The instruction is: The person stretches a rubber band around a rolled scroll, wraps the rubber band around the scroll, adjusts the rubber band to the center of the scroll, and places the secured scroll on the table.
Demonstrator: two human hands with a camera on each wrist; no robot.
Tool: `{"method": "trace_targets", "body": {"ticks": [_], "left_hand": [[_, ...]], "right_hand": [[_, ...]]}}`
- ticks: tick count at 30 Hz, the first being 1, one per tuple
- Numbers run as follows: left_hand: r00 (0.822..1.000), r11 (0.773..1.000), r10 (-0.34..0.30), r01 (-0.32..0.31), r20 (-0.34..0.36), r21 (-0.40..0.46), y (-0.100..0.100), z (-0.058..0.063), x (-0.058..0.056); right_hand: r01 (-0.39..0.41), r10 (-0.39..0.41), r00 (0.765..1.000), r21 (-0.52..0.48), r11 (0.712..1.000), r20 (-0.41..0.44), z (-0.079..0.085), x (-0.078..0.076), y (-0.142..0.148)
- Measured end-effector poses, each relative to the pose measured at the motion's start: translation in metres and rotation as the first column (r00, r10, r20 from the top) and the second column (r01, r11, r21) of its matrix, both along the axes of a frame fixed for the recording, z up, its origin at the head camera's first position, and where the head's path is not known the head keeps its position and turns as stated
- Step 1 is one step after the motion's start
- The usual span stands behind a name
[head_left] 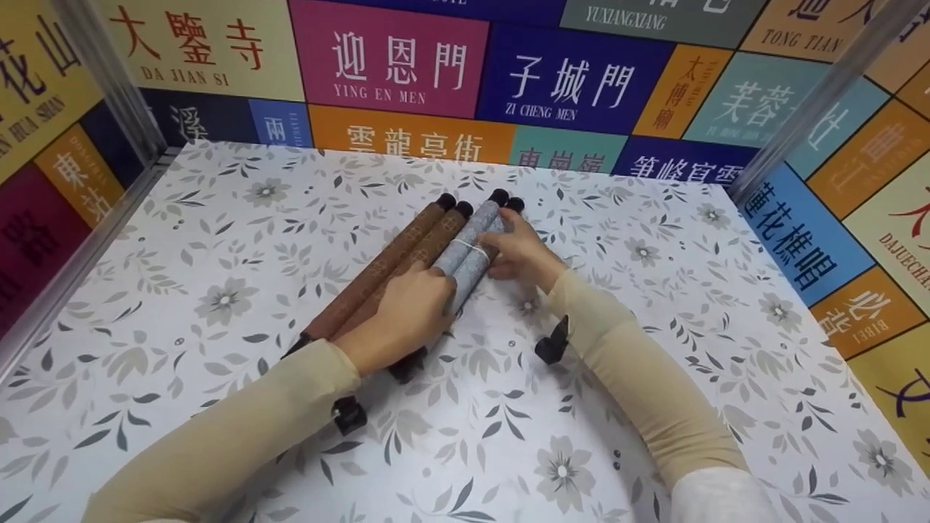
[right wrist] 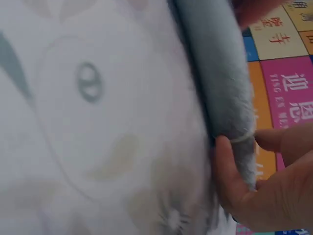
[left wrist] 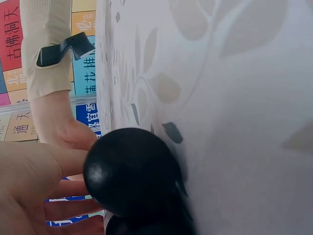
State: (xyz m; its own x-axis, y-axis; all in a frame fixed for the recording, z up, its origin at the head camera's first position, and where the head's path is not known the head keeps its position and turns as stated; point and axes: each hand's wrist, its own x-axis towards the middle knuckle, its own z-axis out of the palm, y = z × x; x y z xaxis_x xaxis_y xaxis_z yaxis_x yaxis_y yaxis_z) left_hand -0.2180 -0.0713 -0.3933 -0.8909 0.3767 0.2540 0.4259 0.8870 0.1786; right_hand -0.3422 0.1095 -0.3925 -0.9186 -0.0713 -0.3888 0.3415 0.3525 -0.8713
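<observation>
Two grey-blue scrolls [head_left: 474, 226] with black knobs lie side by side on the patterned tabletop, a thin white band [head_left: 472, 248] around them. My left hand [head_left: 415, 309] grips them near their lower half; in the left wrist view a black knob [left wrist: 132, 171] hides part of the fingers. At the band, farther up, my right hand [head_left: 522, 243] holds the grey scrolls. The right wrist view shows its thumb and a finger on either side of the grey roll [right wrist: 222, 83], touching the band. Two brown scrolls [head_left: 407, 243] lie against the grey pair's left side.
White tabletop [head_left: 240, 407] with grey leaves and flowers lies under everything. Colourful panels with Chinese lettering [head_left: 392, 62] stand behind and at both sides. Clear corner posts [head_left: 814, 94] rise at the table's back corners. Each sleeve bears a black wrist mount [head_left: 554, 341].
</observation>
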Motion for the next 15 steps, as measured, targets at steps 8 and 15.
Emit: {"method": "trace_targets", "body": {"ticks": [8, 15], "left_hand": [[0.999, 0.999, -0.035, 0.033, -0.041, -0.038, 0.005, 0.0, 0.004], [0.999, 0.998, -0.037, 0.035, -0.027, -0.057, 0.006, 0.004, 0.001]], "right_hand": [[-0.149, 0.185, 0.979, 0.319, 0.936, -0.085, 0.035, 0.005, 0.064], [-0.15, 0.301, 0.941, 0.606, 0.782, -0.156, 0.037, 0.013, 0.106]]}}
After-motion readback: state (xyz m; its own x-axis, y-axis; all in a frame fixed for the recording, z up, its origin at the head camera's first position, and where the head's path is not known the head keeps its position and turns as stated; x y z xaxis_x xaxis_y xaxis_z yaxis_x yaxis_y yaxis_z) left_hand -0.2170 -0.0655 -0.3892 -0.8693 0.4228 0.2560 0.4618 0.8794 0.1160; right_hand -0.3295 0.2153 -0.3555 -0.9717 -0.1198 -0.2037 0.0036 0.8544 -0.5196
